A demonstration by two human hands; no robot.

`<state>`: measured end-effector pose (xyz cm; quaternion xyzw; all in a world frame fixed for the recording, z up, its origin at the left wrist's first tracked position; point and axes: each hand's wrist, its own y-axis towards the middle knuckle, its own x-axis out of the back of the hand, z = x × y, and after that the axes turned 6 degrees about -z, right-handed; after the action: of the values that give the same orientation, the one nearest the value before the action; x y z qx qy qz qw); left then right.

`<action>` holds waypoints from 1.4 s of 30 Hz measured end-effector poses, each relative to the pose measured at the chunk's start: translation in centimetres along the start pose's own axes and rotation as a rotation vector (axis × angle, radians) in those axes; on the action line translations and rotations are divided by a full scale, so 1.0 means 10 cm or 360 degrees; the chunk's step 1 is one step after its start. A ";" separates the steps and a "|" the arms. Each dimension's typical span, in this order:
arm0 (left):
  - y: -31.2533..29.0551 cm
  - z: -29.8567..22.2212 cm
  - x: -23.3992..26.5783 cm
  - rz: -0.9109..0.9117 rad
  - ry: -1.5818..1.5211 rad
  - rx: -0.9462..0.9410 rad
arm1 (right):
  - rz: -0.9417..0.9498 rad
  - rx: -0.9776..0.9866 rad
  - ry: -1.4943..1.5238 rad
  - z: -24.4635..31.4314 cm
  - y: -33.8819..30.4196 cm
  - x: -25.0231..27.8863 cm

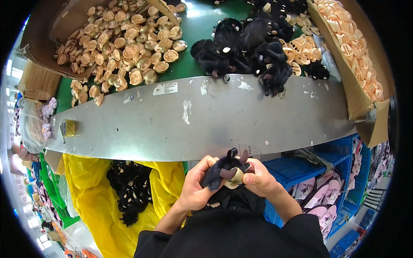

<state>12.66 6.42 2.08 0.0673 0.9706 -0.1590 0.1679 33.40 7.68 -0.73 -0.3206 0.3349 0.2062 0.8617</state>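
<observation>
Head view: black furry toy piece (223, 170) w/ tan plastic part (235, 177) sits at the grey bench edge (206, 124), both left hand (198, 187) & right hand (258, 178) closed round it, fit looks part-done; finished black ones fill yellow bag (92, 193), piles of tan parts (124, 43) & black pieces (245, 45) left.

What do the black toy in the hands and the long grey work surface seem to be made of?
Black plush toy: soft fuzzy fabric, judging by its matte pile; its beige face piece looks like smooth plastic. Grey work surface: probably sheet metal, with a dull sheen and scuffs.
</observation>
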 end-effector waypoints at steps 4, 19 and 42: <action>-0.03 -0.07 -0.01 0.0077 0.0002 0.0039 | 0.0022 0.0010 0.0048 -0.03 -0.06 -0.04; 0.07 -0.07 -0.01 0.0307 -0.0162 -0.0468 | -0.0311 0.1922 -0.1793 0.02 -0.08 -0.40; 0.05 0.04 -0.24 0.0229 0.0093 -0.1042 | 0.0017 0.2240 -0.1343 -0.17 -0.14 -0.39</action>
<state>15.12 6.59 2.45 0.0827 0.9673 0.1753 0.1635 30.80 4.96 1.67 0.4011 0.0351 0.0552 0.9137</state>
